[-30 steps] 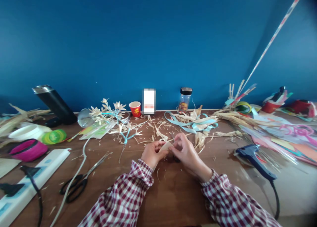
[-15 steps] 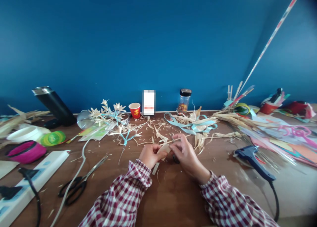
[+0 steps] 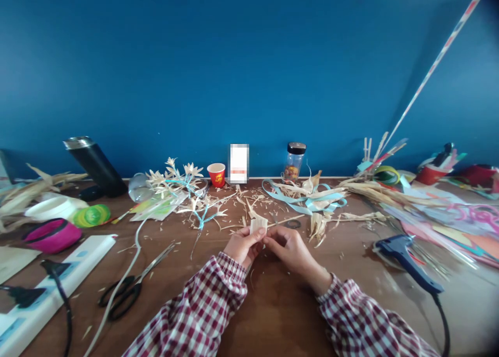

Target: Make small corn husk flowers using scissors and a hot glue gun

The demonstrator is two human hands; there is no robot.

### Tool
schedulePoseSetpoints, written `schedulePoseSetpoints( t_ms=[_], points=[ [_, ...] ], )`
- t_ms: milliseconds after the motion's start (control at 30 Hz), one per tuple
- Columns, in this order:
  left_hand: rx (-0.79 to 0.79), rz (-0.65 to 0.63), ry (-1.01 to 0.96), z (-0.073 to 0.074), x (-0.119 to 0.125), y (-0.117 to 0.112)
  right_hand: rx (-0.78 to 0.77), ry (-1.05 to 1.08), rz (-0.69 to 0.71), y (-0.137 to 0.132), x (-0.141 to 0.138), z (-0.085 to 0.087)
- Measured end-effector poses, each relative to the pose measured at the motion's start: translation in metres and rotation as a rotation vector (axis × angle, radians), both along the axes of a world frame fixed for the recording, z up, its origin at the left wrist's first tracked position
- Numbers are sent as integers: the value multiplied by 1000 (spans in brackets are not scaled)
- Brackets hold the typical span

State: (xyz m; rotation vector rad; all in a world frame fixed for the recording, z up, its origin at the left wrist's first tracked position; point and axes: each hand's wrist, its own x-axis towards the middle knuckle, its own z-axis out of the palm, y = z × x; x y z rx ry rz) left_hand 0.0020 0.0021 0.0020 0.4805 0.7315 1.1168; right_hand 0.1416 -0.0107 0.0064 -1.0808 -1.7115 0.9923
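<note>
My left hand (image 3: 242,246) and my right hand (image 3: 290,250) meet at the middle of the brown table (image 3: 273,315), both in red-checked sleeves. Together they pinch a small pale piece of dried husk (image 3: 258,225) that stands upright between the fingertips. A small pair of scissors (image 3: 290,223) lies on the table just beyond my right hand, with nothing touching it. Husk scraps (image 3: 249,203) are strewn past the hands.
Black scissors (image 3: 130,288) and a white power strip (image 3: 50,289) lie at the left. A blue glue gun (image 3: 407,253) rests at the right. Husk flowers (image 3: 177,183), a red cup (image 3: 217,174), a jar (image 3: 293,162), blue ribbon (image 3: 307,198) and a black flask (image 3: 95,164) stand by the blue wall.
The thin husk strip once held in my right hand now lies on the table. The small scissors have come out from under that hand. Both hands have turned the husk piece upright.
</note>
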Motion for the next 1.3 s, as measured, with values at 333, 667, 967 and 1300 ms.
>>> schedulePoseSetpoints(
  t_ms=[333, 667, 967, 1300],
  points=[
    [-31, 71, 171, 1, 0, 1, 76, -66, -1, 0, 0, 1],
    [123, 142, 253, -16, 1, 4, -107, 57, 83, 2, 2, 1],
    [156, 140, 313, -21, 0, 4, -127, 31, 58, 4, 3, 0],
    [0, 196, 162, 7, -4, 2, 75, -335, -86, 2, 12, 3]
  ],
)
